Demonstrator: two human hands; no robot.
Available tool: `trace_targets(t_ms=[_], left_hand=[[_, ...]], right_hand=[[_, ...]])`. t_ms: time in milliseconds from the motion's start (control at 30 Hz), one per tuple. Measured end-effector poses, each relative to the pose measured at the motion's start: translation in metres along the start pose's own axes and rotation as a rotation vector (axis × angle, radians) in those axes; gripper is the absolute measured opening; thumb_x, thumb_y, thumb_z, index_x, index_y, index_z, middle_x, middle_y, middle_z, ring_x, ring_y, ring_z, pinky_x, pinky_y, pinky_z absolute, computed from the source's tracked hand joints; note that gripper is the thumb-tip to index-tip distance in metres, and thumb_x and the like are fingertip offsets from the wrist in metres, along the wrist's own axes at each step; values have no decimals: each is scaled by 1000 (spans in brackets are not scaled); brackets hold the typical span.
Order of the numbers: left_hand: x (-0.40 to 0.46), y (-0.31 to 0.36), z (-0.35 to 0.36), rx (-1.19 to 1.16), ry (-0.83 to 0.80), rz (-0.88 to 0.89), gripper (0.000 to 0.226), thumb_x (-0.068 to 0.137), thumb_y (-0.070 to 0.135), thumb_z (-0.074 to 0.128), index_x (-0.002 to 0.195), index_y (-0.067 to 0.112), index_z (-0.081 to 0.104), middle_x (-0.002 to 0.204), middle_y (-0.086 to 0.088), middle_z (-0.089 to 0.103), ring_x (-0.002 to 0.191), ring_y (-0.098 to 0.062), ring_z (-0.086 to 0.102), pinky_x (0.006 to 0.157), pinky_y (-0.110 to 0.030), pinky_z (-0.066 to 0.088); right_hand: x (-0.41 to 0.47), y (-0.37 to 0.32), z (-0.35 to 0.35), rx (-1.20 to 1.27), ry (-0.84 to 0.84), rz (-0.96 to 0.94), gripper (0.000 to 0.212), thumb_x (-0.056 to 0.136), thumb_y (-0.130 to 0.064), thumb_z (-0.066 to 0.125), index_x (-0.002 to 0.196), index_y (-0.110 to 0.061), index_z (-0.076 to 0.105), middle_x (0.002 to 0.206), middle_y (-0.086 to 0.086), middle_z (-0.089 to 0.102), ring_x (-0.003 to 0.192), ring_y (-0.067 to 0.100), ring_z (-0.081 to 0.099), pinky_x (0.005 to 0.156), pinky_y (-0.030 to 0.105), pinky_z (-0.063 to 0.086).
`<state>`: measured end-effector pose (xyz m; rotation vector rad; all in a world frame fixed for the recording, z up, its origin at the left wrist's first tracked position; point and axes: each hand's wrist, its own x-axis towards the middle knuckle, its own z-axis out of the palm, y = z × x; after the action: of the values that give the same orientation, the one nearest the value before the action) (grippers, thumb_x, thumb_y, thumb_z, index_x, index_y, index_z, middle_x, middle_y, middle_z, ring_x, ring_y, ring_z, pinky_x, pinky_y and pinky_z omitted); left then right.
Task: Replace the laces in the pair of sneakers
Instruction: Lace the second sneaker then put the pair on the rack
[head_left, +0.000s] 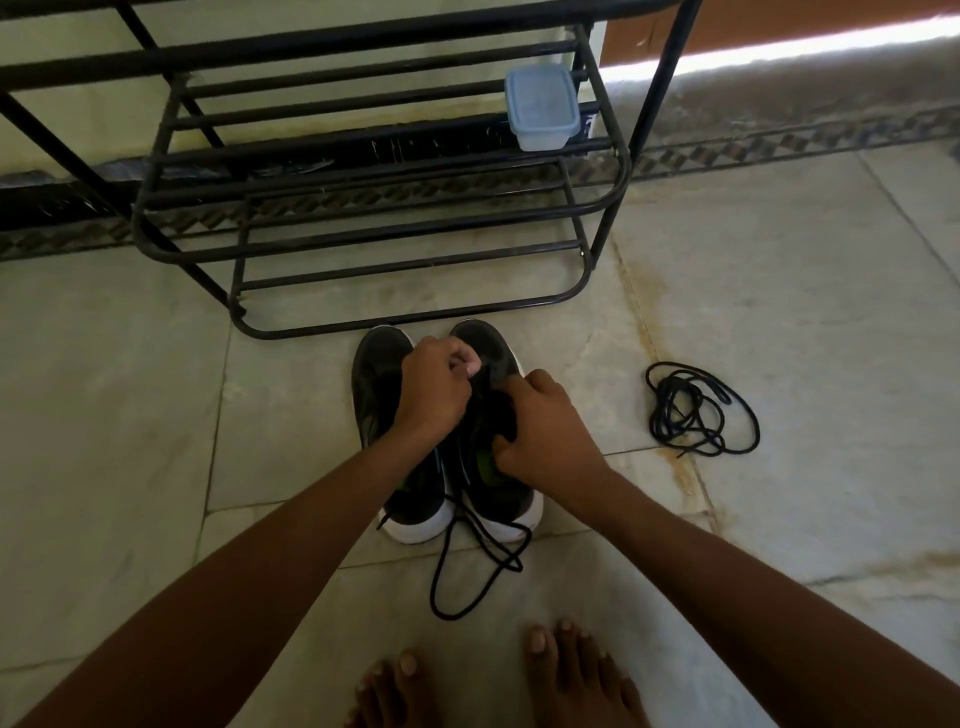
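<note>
Head cam: tile floor, black rack by wall; left hand, right hand both grip sneaker lace.

We see both of our bare arms reaching forward and down, coming closer together toward the hands. Our left hand is a bit farther out than the right one. Its fingers are curled in and its thumb and fingertips pinch tight on something thin and dark. Our right hand sits just beside it, nearer to us, knuckles up. Its fingers are bent down and dig in, gripping from the right side. The two hands almost touch. Our bare toes poke out below, between the arms.
</note>
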<state>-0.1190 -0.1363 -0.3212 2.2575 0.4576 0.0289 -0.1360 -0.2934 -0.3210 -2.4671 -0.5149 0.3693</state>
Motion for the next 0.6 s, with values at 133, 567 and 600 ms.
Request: trace_targets(t_ms=[133,567,600], left_hand=[[5,-1,10,16,23,-31,20,93,3,67,81,19,71,99,-4,68,81,-3,62,75,-10,47],[1,4,15,56,41,-66,16,89,0,69,81,14,72,114,-7,48,94,-9,52,82,-11,40],[0,4,14,72,44,-39,18,88,-1,69,80,14,71,112,-6,48,94,-12,54,79,-11,42]], right_hand=[[5,-1,14,-25,130,12,18,90,-23,59,104,-12,58,96,5,54,86,19,50,67,30,48],[8,15,20,320,350,86,19,97,-7,52,98,-6,71,81,3,69,68,11,60,61,11,43],[7,14,20,339,355,97,20,97,-7,52,98,-7,72,81,2,69,69,10,60,61,11,44]])
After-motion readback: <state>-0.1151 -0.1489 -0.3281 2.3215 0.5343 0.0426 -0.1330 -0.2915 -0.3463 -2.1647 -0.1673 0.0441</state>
